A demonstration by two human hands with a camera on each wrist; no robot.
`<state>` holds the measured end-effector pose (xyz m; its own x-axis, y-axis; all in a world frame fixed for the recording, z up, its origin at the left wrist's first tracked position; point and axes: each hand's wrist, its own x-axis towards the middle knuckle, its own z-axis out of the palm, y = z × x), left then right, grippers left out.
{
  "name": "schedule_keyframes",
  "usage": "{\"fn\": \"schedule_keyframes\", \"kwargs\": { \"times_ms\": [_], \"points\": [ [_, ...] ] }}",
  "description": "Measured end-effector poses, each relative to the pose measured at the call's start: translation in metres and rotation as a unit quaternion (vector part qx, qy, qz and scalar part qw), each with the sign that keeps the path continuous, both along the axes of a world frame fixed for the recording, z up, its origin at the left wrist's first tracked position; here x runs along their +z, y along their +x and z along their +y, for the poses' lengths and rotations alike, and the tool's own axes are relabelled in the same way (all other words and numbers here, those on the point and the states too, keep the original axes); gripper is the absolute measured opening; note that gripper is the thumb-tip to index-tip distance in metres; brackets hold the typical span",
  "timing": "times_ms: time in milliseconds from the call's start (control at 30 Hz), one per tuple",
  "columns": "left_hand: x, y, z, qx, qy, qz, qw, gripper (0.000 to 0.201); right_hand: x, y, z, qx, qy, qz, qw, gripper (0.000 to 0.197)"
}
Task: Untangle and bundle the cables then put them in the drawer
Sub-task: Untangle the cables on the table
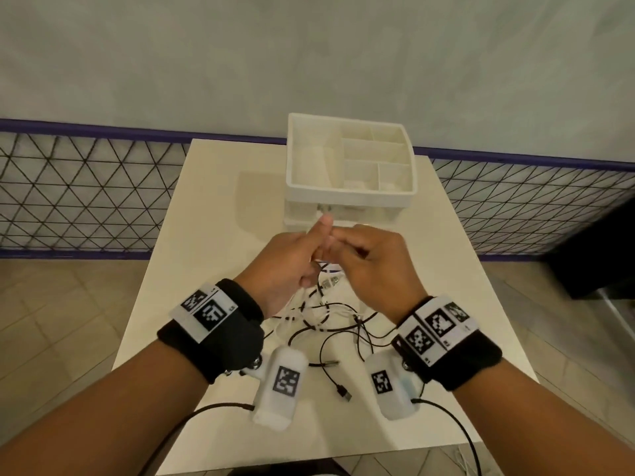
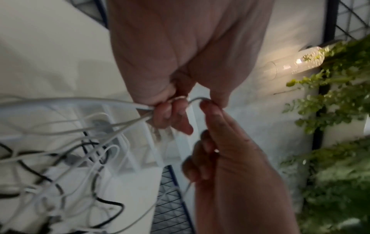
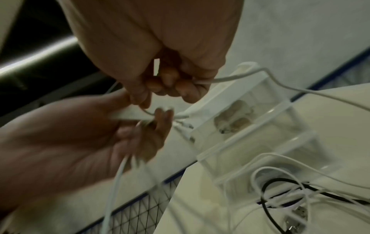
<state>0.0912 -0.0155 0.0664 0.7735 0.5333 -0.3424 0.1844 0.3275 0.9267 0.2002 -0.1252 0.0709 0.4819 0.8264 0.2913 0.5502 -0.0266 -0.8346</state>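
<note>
While both hands pinch one white cable [image 2: 112, 101] w/ curled fingers, L hand [image 1: 292, 266] & R hand [image 1: 374, 266] touch above tabletop [image 1: 213, 235] tangle [image 1: 330, 324].

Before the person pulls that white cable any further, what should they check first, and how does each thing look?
1. Left hand grips white cable: ok.
2. Right hand pinches the same cable: ok.
3. White cable free of the black cables: not ok, they cross in a heap.
4. Organizer drawer open: cannot tell.
5. Table has room beside the heap: ok.
6. Any cable bundled: not ok.
</note>
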Motion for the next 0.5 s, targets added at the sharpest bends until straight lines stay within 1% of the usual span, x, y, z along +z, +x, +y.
{"fn": "schedule_keyframes", "kwargs": {
  "times_ms": [33, 67, 133, 167, 233, 300, 367, 400, 433, 500],
  "points": [
    [0.006, 0.004, 0.001, 0.032, -0.017, -0.023, 0.999, 0.036, -0.003, -0.006, 0.001, 0.028, -0.010, -0.006, 1.000, 0.017],
    [0.011, 0.006, 0.006, 0.076, -0.031, -0.040, 0.996, 0.026, -0.007, -0.008, 0.000, 0.049, -0.030, 0.006, 0.998, 0.022],
    [0.015, 0.004, 0.022, 0.161, -0.046, -0.062, 0.984, 0.019, -0.016, -0.005, -0.010, 0.071, -0.073, 0.046, 0.994, 0.029],
    [0.016, -0.001, 0.034, 0.194, -0.052, -0.069, 0.977, 0.018, -0.020, 0.001, -0.018, 0.068, -0.093, 0.047, 0.992, 0.028],
    [0.015, -0.015, 0.059, 0.242, -0.060, -0.076, 0.965, 0.019, -0.028, 0.018, -0.036, 0.028, -0.144, 0.029, 0.989, 0.025],
    [0.014, -0.030, 0.079, 0.278, -0.103, -0.099, 0.950, 0.020, -0.043, 0.046, -0.057, -0.048, -0.189, 0.037, 0.980, 0.034],
    [0.014, -0.044, 0.088, 0.300, -0.158, -0.141, 0.930, 0.022, -0.055, 0.072, -0.075, -0.128, -0.229, 0.055, 0.963, 0.045],
    [0.015, -0.048, 0.088, 0.299, -0.163, -0.149, 0.928, 0.023, -0.061, 0.081, -0.081, -0.160, -0.238, 0.072, 0.955, 0.049],
    [0.015, -0.050, 0.086, 0.291, -0.149, -0.142, 0.934, 0.023, -0.064, 0.087, -0.084, -0.183, -0.239, 0.091, 0.949, 0.052],
    [0.013, -0.048, 0.073, 0.257, -0.083, -0.106, 0.957, 0.020, -0.066, 0.091, -0.079, -0.199, -0.227, 0.097, 0.948, 0.054]
  ]
}}
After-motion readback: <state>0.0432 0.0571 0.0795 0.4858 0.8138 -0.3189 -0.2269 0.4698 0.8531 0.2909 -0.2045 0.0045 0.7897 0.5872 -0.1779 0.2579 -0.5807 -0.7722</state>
